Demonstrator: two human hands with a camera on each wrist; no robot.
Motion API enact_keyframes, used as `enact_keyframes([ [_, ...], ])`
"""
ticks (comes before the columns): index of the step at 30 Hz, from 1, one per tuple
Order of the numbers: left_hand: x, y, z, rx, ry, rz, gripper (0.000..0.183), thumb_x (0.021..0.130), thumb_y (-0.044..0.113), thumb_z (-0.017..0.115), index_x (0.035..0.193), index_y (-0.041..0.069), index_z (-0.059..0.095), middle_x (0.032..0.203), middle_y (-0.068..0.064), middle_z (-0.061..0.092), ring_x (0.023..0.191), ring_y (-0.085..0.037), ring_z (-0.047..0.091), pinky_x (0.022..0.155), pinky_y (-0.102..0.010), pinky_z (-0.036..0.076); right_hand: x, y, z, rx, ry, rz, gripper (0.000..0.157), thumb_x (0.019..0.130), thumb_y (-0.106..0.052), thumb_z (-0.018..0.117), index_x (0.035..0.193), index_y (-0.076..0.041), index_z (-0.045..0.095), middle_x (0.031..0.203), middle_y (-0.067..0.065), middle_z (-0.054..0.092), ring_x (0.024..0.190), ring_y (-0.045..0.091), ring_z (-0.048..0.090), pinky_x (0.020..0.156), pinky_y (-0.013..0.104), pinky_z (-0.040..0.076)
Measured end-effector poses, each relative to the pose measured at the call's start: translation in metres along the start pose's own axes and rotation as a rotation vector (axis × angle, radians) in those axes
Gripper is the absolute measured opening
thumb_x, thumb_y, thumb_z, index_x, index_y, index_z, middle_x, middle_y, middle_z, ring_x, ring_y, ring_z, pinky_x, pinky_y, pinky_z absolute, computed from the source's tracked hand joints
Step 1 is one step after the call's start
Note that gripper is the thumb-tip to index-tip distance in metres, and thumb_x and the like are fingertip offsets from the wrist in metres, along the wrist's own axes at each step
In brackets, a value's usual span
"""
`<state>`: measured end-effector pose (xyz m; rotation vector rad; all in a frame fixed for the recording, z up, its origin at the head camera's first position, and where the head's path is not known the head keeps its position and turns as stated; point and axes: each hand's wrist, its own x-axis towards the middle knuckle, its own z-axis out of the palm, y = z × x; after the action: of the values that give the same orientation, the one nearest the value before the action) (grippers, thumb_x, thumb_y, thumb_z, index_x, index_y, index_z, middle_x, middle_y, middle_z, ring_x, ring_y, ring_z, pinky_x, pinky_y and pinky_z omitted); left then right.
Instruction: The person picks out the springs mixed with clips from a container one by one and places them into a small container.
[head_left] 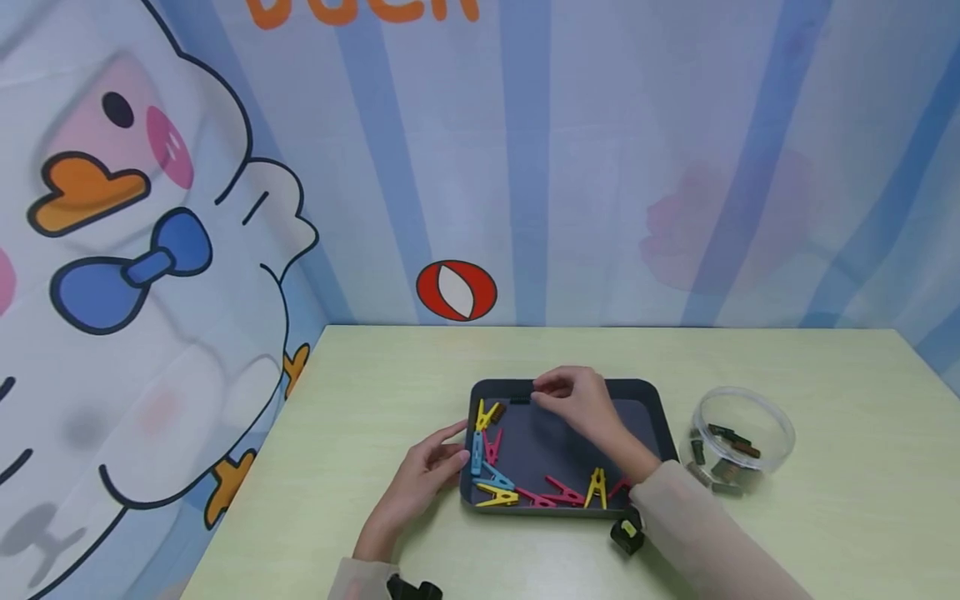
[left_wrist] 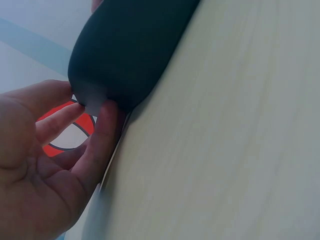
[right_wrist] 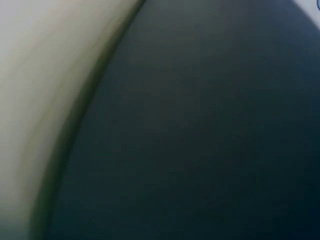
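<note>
A dark rectangular tray (head_left: pixel 562 510) lies on the table. Along its left and near sides rest several clothespins, such as a yellow one (head_left: pixel 497 496), a blue one (head_left: pixel 477 454) and a pink one (head_left: pixel 492 447). My left hand (head_left: pixel 423 471) touches the tray's left wall with fairly straight fingers; the left wrist view shows thumb and fingertips against its dark side. Over the tray's far part hovers my right hand (head_left: pixel 581 404), thumb and index finger close together beside a small dark piece (head_left: pixel 520 400) at the far wall. Whether they pinch anything is unclear. A small brown piece (head_left: pixel 498 412) sits near the far left corner.
To the tray's right stands a clear round container (head_left: pixel 783 442) with several small dark green and brown pieces inside. The pale table (head_left: pixel 375 375) meets a printed curtain (head_left: pixel 600 167) behind. The right wrist view is blurred, mostly the dark tray (right_wrist: pixel 200 125).
</note>
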<state>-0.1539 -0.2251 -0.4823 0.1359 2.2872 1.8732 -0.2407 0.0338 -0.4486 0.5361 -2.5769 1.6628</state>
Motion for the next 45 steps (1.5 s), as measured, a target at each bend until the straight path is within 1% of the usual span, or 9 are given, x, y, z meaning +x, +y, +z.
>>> enact_keyframes([
  [4, 0.0, 0.0, 0.0, -0.006, -0.008, 0.005, 0.05, 0.102, 0.017, 0.059, 0.15, 0.008, 0.045, 0.132, -0.026, 0.058, 0.113, -0.032, 0.063, 0.089, -0.036, 0.056, 0.002, 0.003, 0.004, 0.003, -0.009, 0.018, 0.017, 0.087, -0.004, 0.076, 0.103, 0.004, 0.074, 0.094, 0.011, 0.073, 0.084, 0.025, 0.07, 0.076, 0.037, 0.059],
  [7, 0.001, 0.0, 0.0, -0.011, -0.008, 0.003, 0.05, 0.102, 0.017, 0.059, 0.15, 0.009, 0.046, 0.131, -0.025, 0.058, 0.113, -0.032, 0.063, 0.089, -0.035, 0.056, 0.003, 0.003, 0.006, 0.009, -0.014, 0.013, 0.017, 0.088, -0.004, 0.075, 0.103, 0.004, 0.074, 0.095, 0.012, 0.073, 0.085, 0.026, 0.07, 0.077, 0.038, 0.059],
  [15, 0.0, -0.001, -0.001, -0.017, -0.009, -0.002, 0.051, 0.102, 0.018, 0.059, 0.15, 0.008, 0.046, 0.132, -0.025, 0.058, 0.113, -0.032, 0.062, 0.089, -0.036, 0.056, 0.006, 0.007, 0.014, 0.003, -0.031, 0.013, 0.017, 0.089, -0.003, 0.074, 0.105, 0.003, 0.074, 0.099, 0.013, 0.072, 0.088, 0.026, 0.069, 0.077, 0.038, 0.059],
  [23, -0.001, 0.0, 0.0, -0.024, -0.008, -0.006, 0.051, 0.102, 0.018, 0.059, 0.15, 0.008, 0.045, 0.132, -0.026, 0.058, 0.114, -0.032, 0.062, 0.089, -0.035, 0.056, 0.007, 0.013, 0.018, -0.058, -0.018, -0.003, 0.018, 0.089, -0.001, 0.073, 0.106, 0.003, 0.074, 0.1, 0.013, 0.072, 0.088, 0.026, 0.069, 0.077, 0.038, 0.059],
  [30, -0.001, 0.001, 0.0, -0.019, -0.002, -0.011, 0.051, 0.102, 0.017, 0.059, 0.15, 0.009, 0.045, 0.132, -0.025, 0.058, 0.113, -0.032, 0.063, 0.09, -0.035, 0.056, 0.008, 0.015, 0.02, -0.083, -0.025, 0.004, 0.019, 0.089, 0.0, 0.072, 0.107, 0.003, 0.074, 0.101, 0.014, 0.072, 0.088, 0.027, 0.069, 0.076, 0.038, 0.059],
  [38, -0.001, 0.002, 0.001, -0.007, 0.005, 0.0, 0.051, 0.102, 0.016, 0.059, 0.15, 0.009, 0.045, 0.131, -0.025, 0.059, 0.112, -0.032, 0.063, 0.089, -0.036, 0.056, 0.011, 0.014, 0.026, -0.107, -0.043, 0.026, 0.02, 0.089, 0.0, 0.072, 0.109, 0.002, 0.073, 0.103, 0.014, 0.071, 0.09, 0.026, 0.068, 0.077, 0.036, 0.059],
  [45, -0.001, 0.001, 0.001, -0.004, 0.008, 0.001, 0.051, 0.102, 0.016, 0.059, 0.15, 0.01, 0.045, 0.131, -0.024, 0.059, 0.111, -0.031, 0.063, 0.089, -0.035, 0.056, 0.01, 0.014, 0.029, -0.146, -0.05, 0.004, 0.02, 0.089, 0.0, 0.072, 0.109, 0.002, 0.074, 0.103, 0.014, 0.072, 0.09, 0.025, 0.069, 0.076, 0.036, 0.059],
])
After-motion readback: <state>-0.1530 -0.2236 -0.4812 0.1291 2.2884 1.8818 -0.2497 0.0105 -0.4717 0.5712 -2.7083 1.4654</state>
